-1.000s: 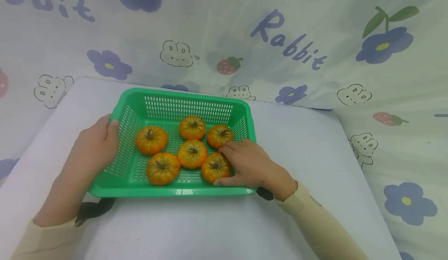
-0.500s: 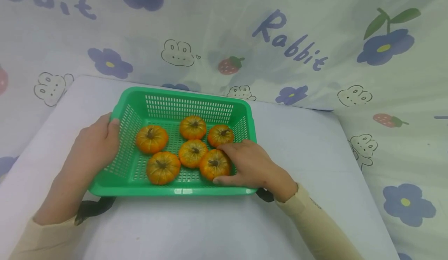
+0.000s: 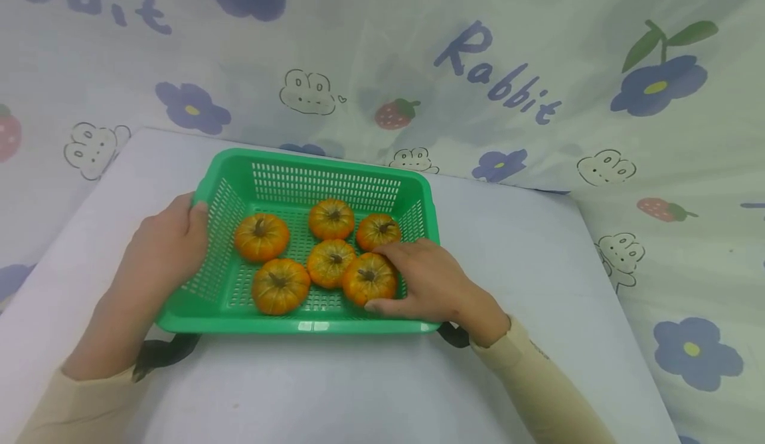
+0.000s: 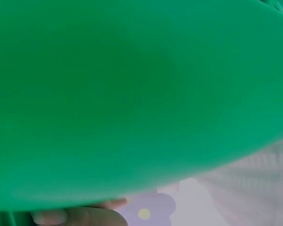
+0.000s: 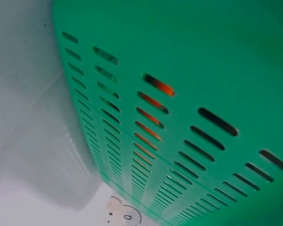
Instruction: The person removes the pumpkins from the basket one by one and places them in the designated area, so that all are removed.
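My left hand [image 3: 170, 241] grips the left rim of a green plastic basket [image 3: 370, 326], thumb over the edge. In the left wrist view the basket's smooth green side [image 4: 122, 94] fills most of the frame, with some fingers [image 4: 92, 216] below it. Inside the basket's front right corner, my right hand [image 3: 433, 281] holds a small orange pumpkin [image 3: 369, 281], its thumb at the near side and fingers at the far side. That pumpkin overlaps a neighbouring pumpkin [image 3: 332, 263] to its left. The right wrist view shows only the slotted basket wall [image 5: 132, 113], with orange behind some slots.
More small pumpkins lie in the basket: a back right one [image 3: 379, 231], a back middle one [image 3: 331, 219], a left one [image 3: 261, 237] and a front left one [image 3: 281, 287]. Beneath is a white table [image 3: 502, 251]. A printed curtain [image 3: 382, 52] hangs behind.
The right hand's fingers have drawn closer round the front right pumpkin, which now sits slightly farther up in the view and overlaps its neighbour more. The left hand stays on the rim.
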`<state>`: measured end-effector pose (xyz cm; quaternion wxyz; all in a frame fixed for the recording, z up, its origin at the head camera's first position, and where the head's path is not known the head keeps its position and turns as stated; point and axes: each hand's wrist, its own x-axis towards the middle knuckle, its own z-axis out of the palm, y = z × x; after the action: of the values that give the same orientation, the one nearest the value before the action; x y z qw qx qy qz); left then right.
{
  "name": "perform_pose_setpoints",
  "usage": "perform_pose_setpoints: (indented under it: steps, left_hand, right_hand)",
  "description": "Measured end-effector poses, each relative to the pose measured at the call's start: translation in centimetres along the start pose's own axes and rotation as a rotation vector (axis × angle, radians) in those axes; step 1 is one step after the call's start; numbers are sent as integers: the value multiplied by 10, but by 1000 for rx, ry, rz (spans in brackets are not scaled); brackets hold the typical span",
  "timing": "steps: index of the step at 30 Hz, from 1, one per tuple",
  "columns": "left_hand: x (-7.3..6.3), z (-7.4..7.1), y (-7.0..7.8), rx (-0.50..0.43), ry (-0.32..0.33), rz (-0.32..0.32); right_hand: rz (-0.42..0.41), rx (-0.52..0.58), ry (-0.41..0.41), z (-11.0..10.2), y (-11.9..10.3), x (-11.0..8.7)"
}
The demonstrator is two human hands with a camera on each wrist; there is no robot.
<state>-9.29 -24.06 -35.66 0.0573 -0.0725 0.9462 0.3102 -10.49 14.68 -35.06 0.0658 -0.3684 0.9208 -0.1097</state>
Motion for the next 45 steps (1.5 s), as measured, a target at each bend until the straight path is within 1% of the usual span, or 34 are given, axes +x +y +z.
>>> perform_pose_setpoints:
  steps: [7, 11, 29, 34, 40, 43, 45]
  left_hand:
    - [2, 2, -1, -6, 0, 2]
    - [1, 1, -1, -5, -4, -2]
    - [-1, 0, 2, -19, -7, -8]
    - [-2, 0, 2, -20, -3, -8]
    - [-1, 0, 2, -20, 6, -4]
    - [0, 0, 2, -12, 10, -1]
    - [0, 0, 1, -8, 10, -1]
  right_hand:
    - [-16, 57, 64, -1, 2, -3]
    - [-19, 68, 84, 0, 3, -4]
    - [37, 199, 177, 2, 5, -9]
    - [60, 222, 233, 4, 6, -11]
    - [77, 235, 326, 5, 9, -12]
    - [70, 228, 375, 6, 11, -12]
    - [80, 218, 405, 7, 12, -12]
